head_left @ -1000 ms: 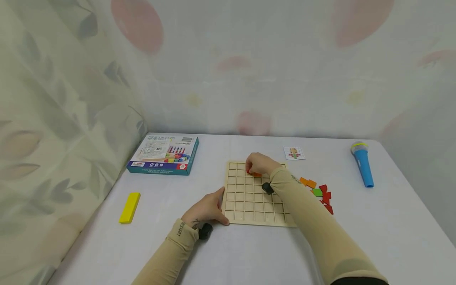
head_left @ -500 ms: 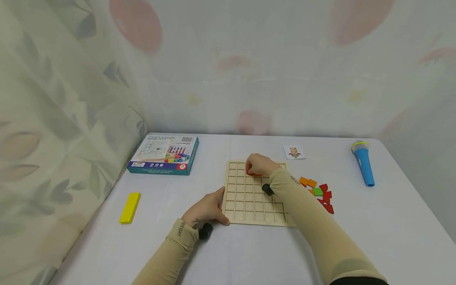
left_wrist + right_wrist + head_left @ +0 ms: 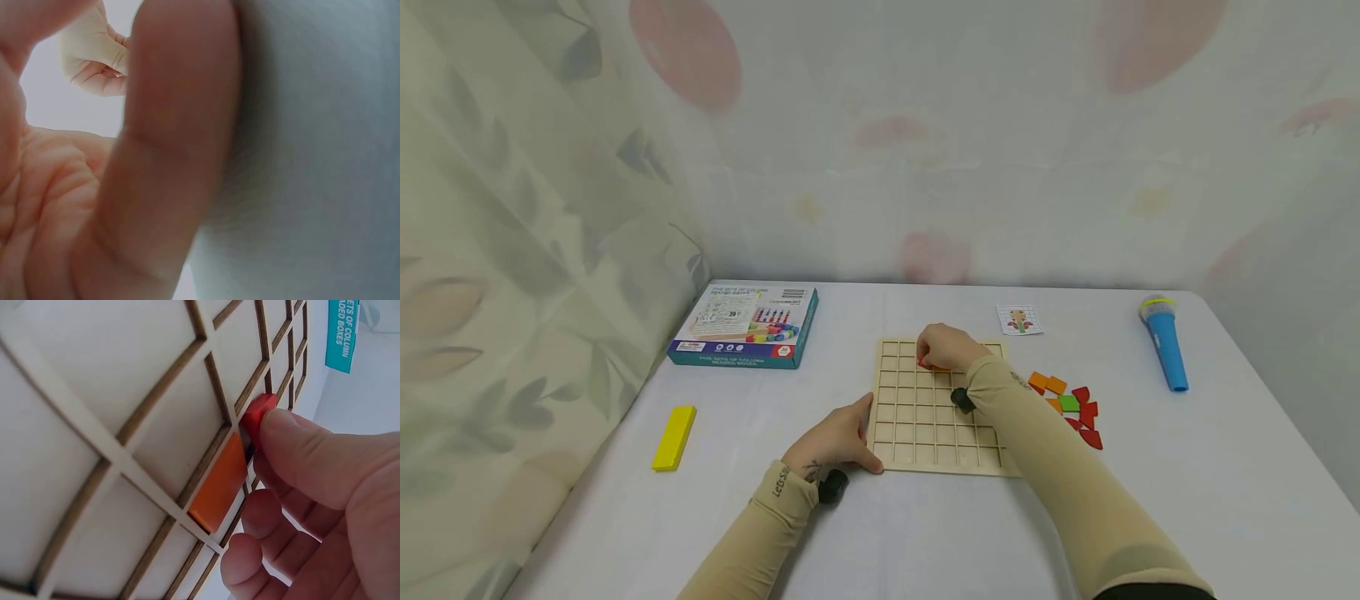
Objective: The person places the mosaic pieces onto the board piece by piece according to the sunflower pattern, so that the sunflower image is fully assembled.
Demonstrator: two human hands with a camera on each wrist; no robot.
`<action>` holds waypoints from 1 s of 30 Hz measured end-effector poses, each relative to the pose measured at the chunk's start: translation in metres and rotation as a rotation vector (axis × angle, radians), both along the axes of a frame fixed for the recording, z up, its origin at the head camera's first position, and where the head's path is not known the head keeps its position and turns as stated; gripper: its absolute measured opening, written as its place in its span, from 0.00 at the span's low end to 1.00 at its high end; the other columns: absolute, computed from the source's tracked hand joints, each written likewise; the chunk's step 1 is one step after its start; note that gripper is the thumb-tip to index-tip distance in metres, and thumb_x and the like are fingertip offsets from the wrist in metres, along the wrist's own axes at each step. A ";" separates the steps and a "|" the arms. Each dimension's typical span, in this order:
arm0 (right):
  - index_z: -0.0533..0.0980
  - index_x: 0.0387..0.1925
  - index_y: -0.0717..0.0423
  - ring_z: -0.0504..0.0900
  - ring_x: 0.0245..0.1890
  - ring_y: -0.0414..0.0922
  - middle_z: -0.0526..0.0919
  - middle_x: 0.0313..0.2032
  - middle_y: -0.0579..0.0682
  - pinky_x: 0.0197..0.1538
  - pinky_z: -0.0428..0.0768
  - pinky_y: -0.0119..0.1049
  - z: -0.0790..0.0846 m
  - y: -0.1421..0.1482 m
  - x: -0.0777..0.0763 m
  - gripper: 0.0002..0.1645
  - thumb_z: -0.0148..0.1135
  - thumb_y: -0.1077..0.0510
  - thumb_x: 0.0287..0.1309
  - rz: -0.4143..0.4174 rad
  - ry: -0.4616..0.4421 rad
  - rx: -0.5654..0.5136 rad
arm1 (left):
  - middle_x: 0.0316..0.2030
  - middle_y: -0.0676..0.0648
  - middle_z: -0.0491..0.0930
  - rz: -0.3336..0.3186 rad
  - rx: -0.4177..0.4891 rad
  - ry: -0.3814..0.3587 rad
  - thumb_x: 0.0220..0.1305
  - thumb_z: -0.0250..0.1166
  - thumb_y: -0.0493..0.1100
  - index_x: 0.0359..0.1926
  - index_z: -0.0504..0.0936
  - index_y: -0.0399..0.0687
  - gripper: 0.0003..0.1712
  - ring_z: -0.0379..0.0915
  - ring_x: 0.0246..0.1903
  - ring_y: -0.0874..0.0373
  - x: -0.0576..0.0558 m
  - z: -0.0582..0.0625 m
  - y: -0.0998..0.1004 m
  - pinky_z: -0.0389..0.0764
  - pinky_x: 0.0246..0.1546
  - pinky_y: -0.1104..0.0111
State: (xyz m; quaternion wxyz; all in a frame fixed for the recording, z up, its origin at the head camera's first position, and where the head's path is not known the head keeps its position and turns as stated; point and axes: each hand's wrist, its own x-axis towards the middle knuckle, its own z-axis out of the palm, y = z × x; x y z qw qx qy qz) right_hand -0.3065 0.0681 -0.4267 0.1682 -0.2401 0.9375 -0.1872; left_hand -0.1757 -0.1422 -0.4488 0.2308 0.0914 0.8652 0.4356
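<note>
A red tile (image 3: 257, 415) is pinched between the thumb and fingers of the right hand (image 3: 950, 346), the thumb tip being pressed against its side. The tile is held tilted over the far part of the board (image 3: 913, 412); whether its lower edge is seated in a cell cannot be told. Just to its right, an orange tile (image 3: 219, 484) is set in a cell of the board.

The board's left edge is touched by the left hand (image 3: 833, 437), its thumb and forefinger spread apart, with the thumb at the near left corner. The other fingers are mostly hidden in the head view, so how they lie cannot be told.

To the right of the board, partly covered by the right sleeve (image 3: 1052, 467), loose orange pieces (image 3: 1056, 385), a green piece (image 3: 1069, 404) and red pieces (image 3: 1087, 414) are gathered. Beyond them, near the far edge of the table (image 3: 940, 542), a patterned card (image 3: 1019, 321) is laid. A blue microphone (image 3: 1168, 354) is placed at the far right. At the far left a box (image 3: 737, 362) is seen, and nearer on that side a yellow block (image 3: 673, 437).
</note>
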 end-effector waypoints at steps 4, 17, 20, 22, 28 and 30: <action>0.82 0.28 0.49 0.75 0.34 0.43 0.81 0.34 0.46 0.42 0.74 0.39 -0.002 0.002 0.001 0.07 0.61 0.63 0.56 0.001 0.009 -0.006 | 0.52 0.42 0.74 -0.005 0.004 0.000 0.23 0.80 0.33 0.71 0.46 0.38 0.72 0.68 0.37 0.55 0.000 -0.001 0.001 0.67 0.47 0.65; 0.79 0.45 0.61 0.76 0.47 0.51 0.80 0.46 0.56 0.51 0.73 0.46 0.033 0.036 0.003 0.13 0.55 0.65 0.60 -0.022 0.039 -0.129 | 0.41 0.44 0.77 -0.013 -0.017 -0.012 0.25 0.80 0.34 0.71 0.46 0.38 0.71 0.69 0.32 0.55 0.001 0.000 0.003 0.71 0.35 0.67; 0.78 0.45 0.62 0.76 0.46 0.52 0.80 0.45 0.58 0.50 0.73 0.47 0.051 0.059 0.005 0.13 0.56 0.65 0.60 -0.058 0.072 -0.154 | 0.44 0.43 0.76 -0.012 -0.029 -0.003 0.26 0.80 0.35 0.71 0.46 0.39 0.71 0.69 0.33 0.55 0.001 0.000 0.002 0.71 0.34 0.68; 0.79 0.45 0.62 0.77 0.44 0.52 0.80 0.44 0.58 0.48 0.74 0.47 0.057 0.076 0.006 0.12 0.57 0.64 0.59 -0.078 0.096 -0.152 | 0.49 0.43 0.75 -0.009 -0.046 0.003 0.26 0.80 0.36 0.71 0.46 0.39 0.71 0.69 0.35 0.55 0.001 0.000 0.002 0.70 0.37 0.67; 0.79 0.44 0.64 0.77 0.42 0.52 0.81 0.43 0.58 0.45 0.76 0.46 0.051 0.122 0.015 0.13 0.58 0.63 0.58 -0.125 0.104 -0.079 | 0.58 0.42 0.70 -0.007 -0.066 0.013 0.25 0.80 0.36 0.72 0.46 0.40 0.72 0.67 0.43 0.55 0.000 -0.001 0.000 0.65 0.53 0.61; 0.79 0.44 0.65 0.78 0.41 0.52 0.81 0.43 0.59 0.44 0.76 0.46 0.046 0.134 0.021 0.13 0.58 0.63 0.58 -0.131 0.085 -0.055 | 0.59 0.41 0.69 -0.004 -0.060 0.007 0.25 0.80 0.36 0.72 0.46 0.40 0.72 0.67 0.43 0.54 0.000 0.000 0.000 0.64 0.54 0.59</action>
